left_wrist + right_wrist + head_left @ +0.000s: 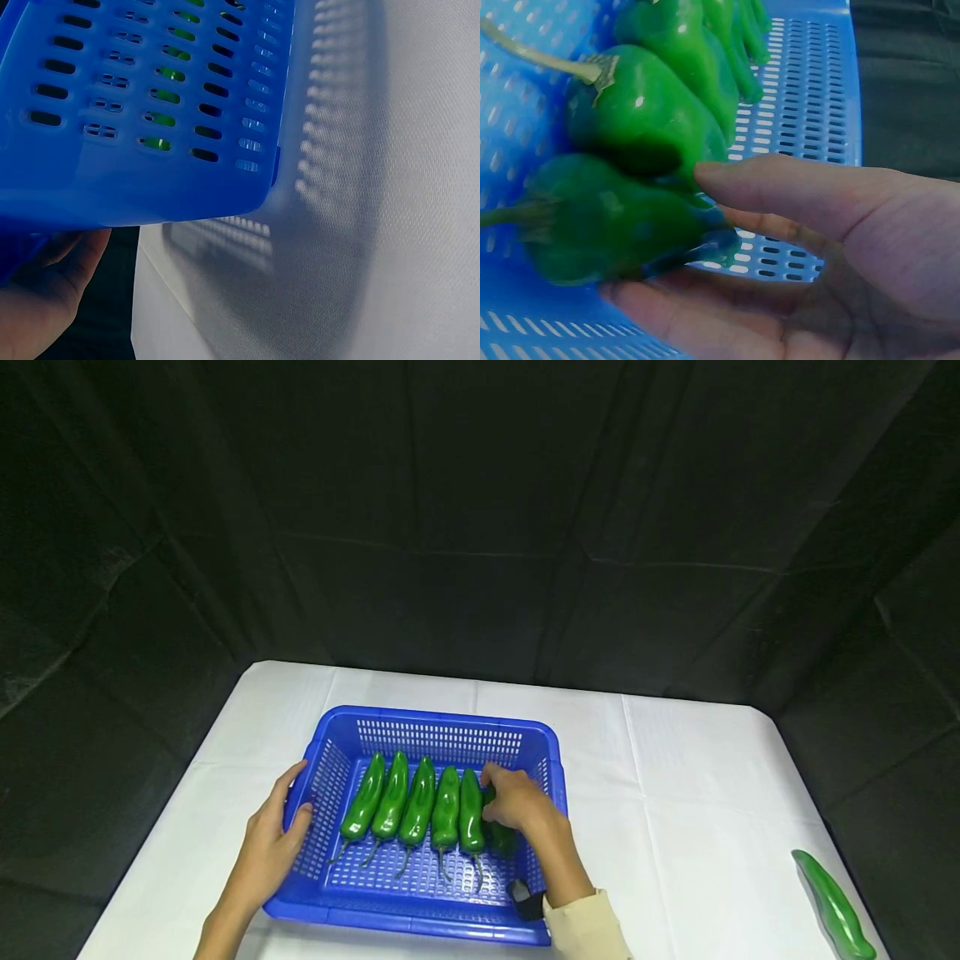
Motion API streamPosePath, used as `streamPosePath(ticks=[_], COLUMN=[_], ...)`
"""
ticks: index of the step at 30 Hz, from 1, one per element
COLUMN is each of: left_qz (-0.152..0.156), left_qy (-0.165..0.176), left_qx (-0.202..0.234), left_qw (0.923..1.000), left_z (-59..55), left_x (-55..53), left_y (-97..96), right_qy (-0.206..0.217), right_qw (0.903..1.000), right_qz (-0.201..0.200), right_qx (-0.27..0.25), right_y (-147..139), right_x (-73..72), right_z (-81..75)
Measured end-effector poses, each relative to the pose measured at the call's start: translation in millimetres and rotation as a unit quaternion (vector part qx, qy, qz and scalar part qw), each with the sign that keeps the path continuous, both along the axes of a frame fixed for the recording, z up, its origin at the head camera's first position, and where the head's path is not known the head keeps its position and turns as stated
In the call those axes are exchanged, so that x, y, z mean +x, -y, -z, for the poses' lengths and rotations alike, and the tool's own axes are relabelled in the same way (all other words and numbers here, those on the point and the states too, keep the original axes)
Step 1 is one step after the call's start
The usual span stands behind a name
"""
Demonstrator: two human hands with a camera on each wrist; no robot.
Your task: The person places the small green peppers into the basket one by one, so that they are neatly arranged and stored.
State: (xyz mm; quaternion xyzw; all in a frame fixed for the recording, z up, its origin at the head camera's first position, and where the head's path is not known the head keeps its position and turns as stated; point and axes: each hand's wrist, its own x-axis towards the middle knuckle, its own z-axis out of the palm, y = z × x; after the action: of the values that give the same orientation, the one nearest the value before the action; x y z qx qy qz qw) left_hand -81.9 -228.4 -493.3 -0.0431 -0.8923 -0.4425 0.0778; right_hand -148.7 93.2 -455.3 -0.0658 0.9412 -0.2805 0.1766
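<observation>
A blue perforated plastic basket point(442, 718) sits on the white-covered table. Inside it, long green peppers point(418, 802) lie side by side in a row, stems towards the near side. My left hand point(268, 839) holds the basket's left rim, partly hidden behind the wall in the left wrist view. Reaching inside at the right, my right hand point(521, 802) has its thumb and fingers around the rightmost green pepper point(592, 217). That pepper lies beside the row, shaded and mostly covered by the hand in the head view.
Another green pepper point(834, 906) lies by itself on the white tablecloth point(697, 810), near the table's right edge. Black cloth point(480, 527) hangs behind the table and along both sides. A dark strap point(527, 902) shows at my right wrist.
</observation>
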Motion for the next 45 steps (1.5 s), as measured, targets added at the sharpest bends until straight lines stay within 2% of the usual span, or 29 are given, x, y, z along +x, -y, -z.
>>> streamPosePath(ticks=[10,17,20,25,30,36,45], left_qz=[0.001,0.004,0.004,0.003,0.005,0.002,0.001], left_qy=[0.002,-0.004,-0.004,0.001,-0.002,0.003,0.002], left_qx=[0.002,0.004,0.005,0.004,0.003,0.002,0.001], left_qw=[1.0000,1.0000,1.0000,1.0000,1.0000,1.0000,1.0000], left_z=[-1.7,-1.0,-1.0,-1.0,-0.4,-1.1,-3.1], left_x=[0.7,0.7,0.7,0.5,0.3,0.4,0.8], left_y=[-0.4,-0.3,-0.3,-0.1,0.8,0.2,-1.0], right_qy=[-0.043,-0.050,-0.077,-0.142,-0.182,-0.188,-0.177], right_qw=[0.9986,0.9978,0.9962,0.9887,0.9805,0.9767,0.9745], right_qz=[0.023,0.043,0.040,0.043,0.070,0.104,0.134], right_qx=[0.021,0.009,0.002,-0.019,-0.019,0.004,0.031], right_y=[-1,-8,-16,-33,-54,-87,-138], right_x=[-0.1,2.7,4.9,9.8,17.2,30.8,45.8], right_z=[-18.0,-30.9,-35.4,-43.0,-50.7,-55.6,-47.4])
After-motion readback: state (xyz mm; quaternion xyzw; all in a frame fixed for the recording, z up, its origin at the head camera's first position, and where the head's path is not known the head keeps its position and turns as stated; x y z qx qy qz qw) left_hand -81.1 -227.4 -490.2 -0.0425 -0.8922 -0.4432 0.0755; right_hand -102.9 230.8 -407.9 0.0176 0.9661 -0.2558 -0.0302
